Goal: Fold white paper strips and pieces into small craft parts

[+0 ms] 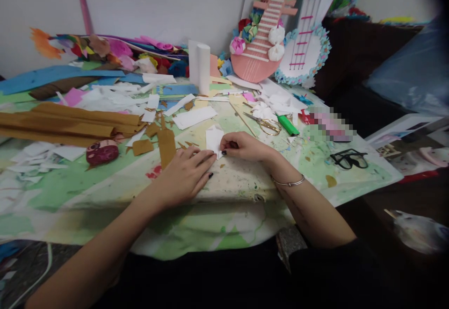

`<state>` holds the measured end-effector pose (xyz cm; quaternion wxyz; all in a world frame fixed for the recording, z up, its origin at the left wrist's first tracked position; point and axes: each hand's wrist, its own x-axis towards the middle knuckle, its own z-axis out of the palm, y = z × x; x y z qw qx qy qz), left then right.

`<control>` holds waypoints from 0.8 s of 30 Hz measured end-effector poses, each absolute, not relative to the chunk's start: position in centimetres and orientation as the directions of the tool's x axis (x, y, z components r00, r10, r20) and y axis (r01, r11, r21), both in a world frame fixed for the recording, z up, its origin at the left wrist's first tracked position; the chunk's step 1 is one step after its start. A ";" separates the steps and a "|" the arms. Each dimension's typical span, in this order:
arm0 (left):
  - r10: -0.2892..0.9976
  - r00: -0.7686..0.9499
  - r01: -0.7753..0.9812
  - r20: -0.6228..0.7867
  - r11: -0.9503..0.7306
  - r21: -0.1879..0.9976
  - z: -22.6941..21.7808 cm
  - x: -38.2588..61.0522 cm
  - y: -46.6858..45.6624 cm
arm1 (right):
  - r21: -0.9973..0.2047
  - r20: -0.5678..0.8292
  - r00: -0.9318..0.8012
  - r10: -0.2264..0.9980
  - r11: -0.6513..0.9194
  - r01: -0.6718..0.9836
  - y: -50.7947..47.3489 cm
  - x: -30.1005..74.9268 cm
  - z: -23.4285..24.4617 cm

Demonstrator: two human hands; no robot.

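A small white paper piece (213, 140) lies on the paint-stained table cover (245, 178) in front of me. My left hand (184, 176) rests palm down on the table, fingers stretched toward the paper's lower edge and touching it. My right hand (245, 146) is curled, thumb and fingers pinching the paper's right side. A thin metal bracelet (289, 183) sits on my right wrist.
Scissors (266, 124) and a green cutter (287, 124) lie beyond my right hand. Brown felt strips (70, 122) and scraps (166, 145) lie to the left, near a small round pink object (102, 152). A white roll (202, 68), paper guitars (263, 42) and black glasses (349, 159) stand around.
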<state>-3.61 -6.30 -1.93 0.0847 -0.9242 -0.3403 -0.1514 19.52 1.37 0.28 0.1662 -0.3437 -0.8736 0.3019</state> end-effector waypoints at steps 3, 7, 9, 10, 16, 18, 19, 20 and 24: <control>0.607 0.726 0.658 0.324 -0.750 -0.066 -1.9 -3.6 -6.3 | -0.646 0.094 -0.690 0.718 0.571 0.506 1.3 19.4 0.2; 0.600 0.732 0.652 0.323 -0.754 -0.080 -2.0 -3.7 -6.3 | -0.652 0.095 -0.679 0.728 0.561 0.510 1.3 19.2 0.1; 0.593 0.738 0.647 0.323 -0.758 -0.086 -2.0 -3.7 -6.3 | -0.655 0.095 -0.681 0.726 0.561 0.507 1.3 19.1 0.0; 0.591 0.739 0.645 0.323 -0.759 -0.088 -2.0 -3.7 -6.3 | -0.656 0.096 -0.680 0.727 0.560 0.507 1.3 19.1 0.0; 0.599 0.736 0.648 0.315 -0.757 -0.076 -1.8 -3.6 -6.4 | -0.661 0.100 -0.674 0.732 0.555 0.505 1.3 19.1 -0.1; 0.598 0.736 0.647 0.319 -0.759 -0.070 -1.7 -3.6 -6.4 | -0.659 0.099 -0.679 0.727 0.559 0.503 1.3 19.2 -0.1; 0.598 0.734 0.648 0.321 -0.759 -0.067 -1.7 -3.6 -6.5 | -0.658 0.099 -0.680 0.726 0.561 0.503 1.3 19.2 -0.2; 0.599 0.732 0.649 0.325 -0.758 -0.063 -1.7 -3.6 -6.5 | -0.657 0.099 -0.679 0.727 0.561 0.504 1.3 19.2 -0.2; 0.598 0.729 0.650 0.333 -0.758 -0.062 -1.8 -3.6 -6.5 | -0.657 0.102 -0.675 0.730 0.560 0.506 1.3 19.1 -0.2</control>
